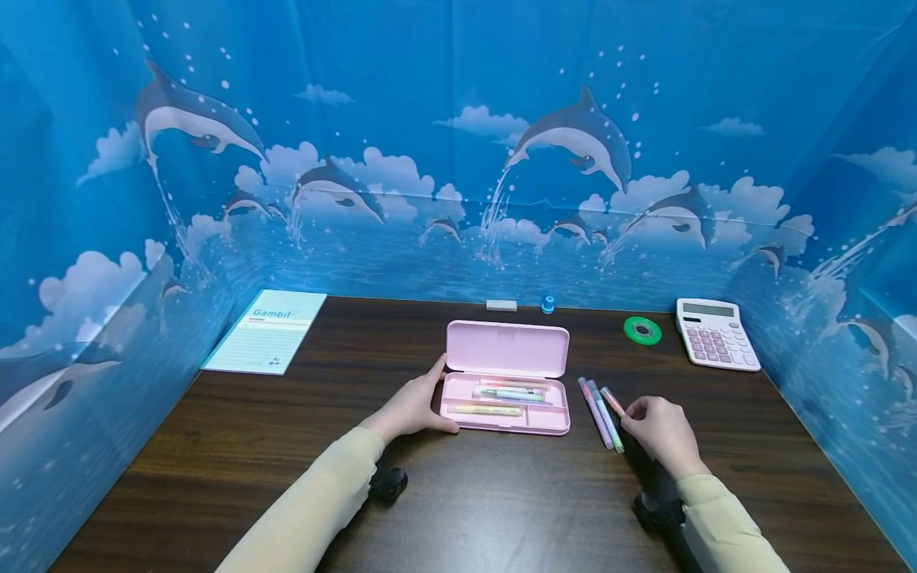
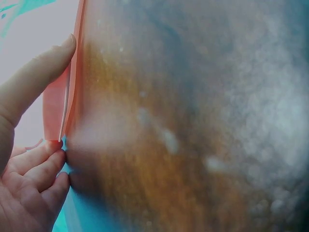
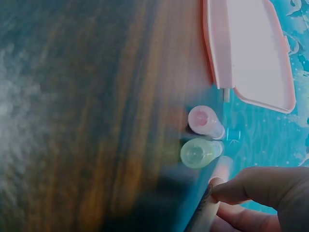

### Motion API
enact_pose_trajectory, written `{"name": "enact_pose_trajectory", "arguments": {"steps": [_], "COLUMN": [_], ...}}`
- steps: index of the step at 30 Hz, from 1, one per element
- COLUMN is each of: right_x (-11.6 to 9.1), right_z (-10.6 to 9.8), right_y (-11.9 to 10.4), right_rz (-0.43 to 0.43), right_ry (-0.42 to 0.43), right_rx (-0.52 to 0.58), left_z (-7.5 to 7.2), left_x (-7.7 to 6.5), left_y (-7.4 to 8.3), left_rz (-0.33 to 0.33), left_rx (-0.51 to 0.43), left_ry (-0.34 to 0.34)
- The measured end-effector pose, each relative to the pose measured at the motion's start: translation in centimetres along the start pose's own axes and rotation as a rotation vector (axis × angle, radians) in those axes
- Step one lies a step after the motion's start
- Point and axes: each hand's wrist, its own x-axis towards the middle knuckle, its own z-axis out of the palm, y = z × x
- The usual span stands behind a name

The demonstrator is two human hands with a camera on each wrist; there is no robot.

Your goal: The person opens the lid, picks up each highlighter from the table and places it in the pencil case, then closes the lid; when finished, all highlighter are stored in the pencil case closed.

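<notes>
While the right hand [image 1: 665, 430], right of centre in the lower half of the head view, pinches an orange-pink pen [image 1: 611, 399] between thumb and forefinger, the pen's far end sticks out beyond the fingertips toward the upper left. Just left of those fingers, a purple pen [image 1: 595, 414] and a green-ended pen [image 1: 606, 418] lie side by side on the dark table [image 1: 473, 509]. At lower centre sits the open pink pencil case [image 1: 507, 348], its lid tipped back, with several pens in its upper compartment and a yellow pen [image 1: 485, 410] in the lower one. The left hand [image 1: 414, 402] holds the case by its left end, thumb along the near edge, fingers at the side. Its forearm slants up from the bottom left in a pale sleeve [image 1: 315, 493]; the right forearm rises from the lower right, with the hand angled toward the upper left, knuckles up.
</notes>
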Motion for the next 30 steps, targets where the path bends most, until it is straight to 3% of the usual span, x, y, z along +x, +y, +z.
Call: {"name": "enact_pose_trajectory", "arguments": {"steps": [5, 12, 21, 30], "right_x": [0.0, 0.2, 0.2, 0.1], "right_z": [0.0, 0.1, 0.5, 2.1], "right_y": [-0.2, -1.1, -3.4, -6.1], "right_rz": [-0.046, -0.112, -0.191, -0.308], "right_ry": [0.064, 0.081, 0.105, 0.112], "right_rx": [-0.028, -0.055, -0.048, -0.022], "left_z": [0.0, 0.0, 0.2, 0.1], "left_x": [0.0, 0.1, 0.2, 0.0], "left_y": [-0.1, -0.2, -0.2, -0.1], "left_rz": [0.005, 0.003, 0.021, 0.018], "left_rx": [0.001, 0.005, 0.015, 0.015], "left_ry": [0.004, 0.002, 0.003, 0.006]}}
